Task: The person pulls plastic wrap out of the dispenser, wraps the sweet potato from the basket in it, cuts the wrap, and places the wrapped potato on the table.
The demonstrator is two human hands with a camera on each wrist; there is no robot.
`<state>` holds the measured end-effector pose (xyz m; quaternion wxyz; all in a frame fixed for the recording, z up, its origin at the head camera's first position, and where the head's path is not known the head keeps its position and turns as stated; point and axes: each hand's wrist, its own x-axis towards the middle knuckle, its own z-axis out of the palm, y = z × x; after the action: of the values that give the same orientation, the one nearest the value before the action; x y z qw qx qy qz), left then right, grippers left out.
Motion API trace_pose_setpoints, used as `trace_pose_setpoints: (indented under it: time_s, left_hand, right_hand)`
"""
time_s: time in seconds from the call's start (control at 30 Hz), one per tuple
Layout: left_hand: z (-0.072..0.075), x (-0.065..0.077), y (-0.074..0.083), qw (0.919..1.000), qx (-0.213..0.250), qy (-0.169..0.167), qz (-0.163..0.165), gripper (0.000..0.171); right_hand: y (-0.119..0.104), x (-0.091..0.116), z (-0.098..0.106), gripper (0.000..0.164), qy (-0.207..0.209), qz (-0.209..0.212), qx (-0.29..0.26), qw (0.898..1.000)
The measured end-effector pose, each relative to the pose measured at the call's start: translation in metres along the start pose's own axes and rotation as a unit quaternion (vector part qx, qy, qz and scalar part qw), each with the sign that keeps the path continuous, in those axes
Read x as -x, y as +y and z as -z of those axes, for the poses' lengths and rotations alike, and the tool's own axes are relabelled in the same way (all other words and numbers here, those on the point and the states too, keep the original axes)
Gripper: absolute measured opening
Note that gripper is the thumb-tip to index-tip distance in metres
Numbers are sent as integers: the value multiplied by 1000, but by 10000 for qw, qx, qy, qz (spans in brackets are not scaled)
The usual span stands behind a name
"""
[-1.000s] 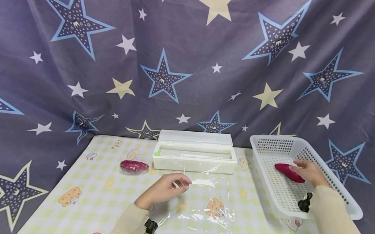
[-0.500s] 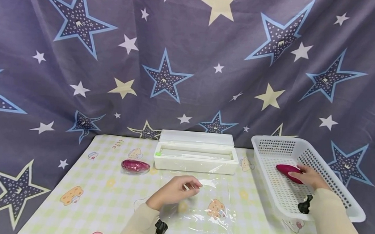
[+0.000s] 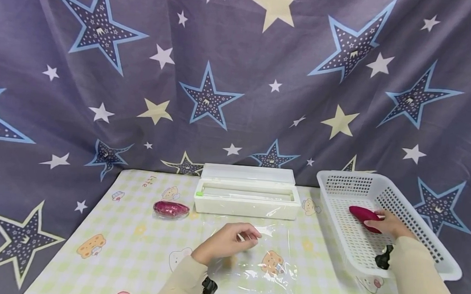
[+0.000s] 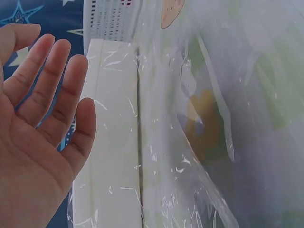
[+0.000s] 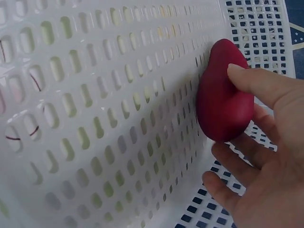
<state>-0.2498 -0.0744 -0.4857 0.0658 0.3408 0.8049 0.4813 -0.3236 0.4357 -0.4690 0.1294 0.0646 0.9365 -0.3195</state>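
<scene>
Inside the white perforated basket [image 3: 342, 236], my right hand [image 3: 393, 225] grips a magenta sweet potato [image 3: 361, 213]. In the right wrist view the thumb presses one side of the sweet potato [image 5: 223, 107] and fingers reach behind it, partly hidden; the lower two fingers stand away from it. My left hand [image 3: 229, 242] hovers over a sheet of clear cling film [image 3: 251, 275], palm inward, fingers loosely bent and holding nothing. The film runs out over the front of a white wrap box [image 3: 245, 208]. Its lid stands up at the back.
A second sweet potato [image 3: 171, 209], wrapped in shiny film, lies left of the box. The patterned tablecloth [image 3: 130, 249] covers the table, and a starry curtain [image 3: 234, 51] hangs right behind it.
My left hand has moved to the right over the film. The right hand has settled its thumb and fingers around the sweet potato, which stays in the basket. The head view shifts slightly.
</scene>
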Motion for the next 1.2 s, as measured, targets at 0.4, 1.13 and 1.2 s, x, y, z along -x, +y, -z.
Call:
trace_pose_setpoints:
  time_s: [0.4,1.13,1.2]
  left_hand:
    - [-7,-6,1,9999,-82,-129,34,20]
    - [-3,-14,9,9999,-20,39,138,12]
    - [-3,-13,8,9999,-19,62,100,13]
  right_hand:
    - [0,0,-1,93,-211,-172,-255,9993]
    - [-42,12,15,70,-46,582,-326,9978]
    - [-44,12,15,69,-67,640,-364,9973]
